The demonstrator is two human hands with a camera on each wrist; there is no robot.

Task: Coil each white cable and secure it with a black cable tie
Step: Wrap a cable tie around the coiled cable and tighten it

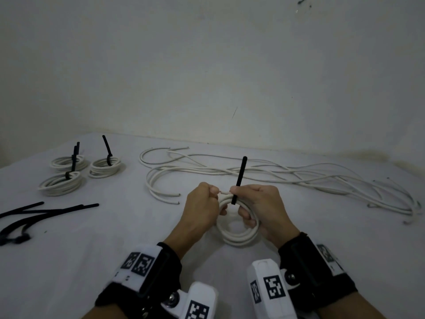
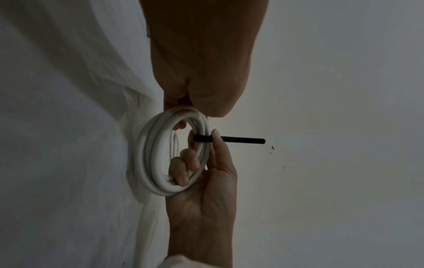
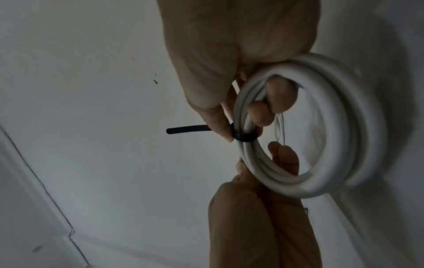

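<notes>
A coiled white cable stands on edge on the white table, held between both hands. My left hand grips the coil's upper left part with curled fingers. My right hand pinches a black cable tie between thumb and forefinger, its other fingers hooked through the coil. The tie is looped round the coil's strands and its free tail sticks up. The right wrist view shows the tie's band wrapped round the coil. In the left wrist view the tail points away from the coil.
Three tied coils lie at the back left. Several loose white cables sprawl across the back and right of the table. Spare black ties lie at the left edge. A pale wall rises behind the table.
</notes>
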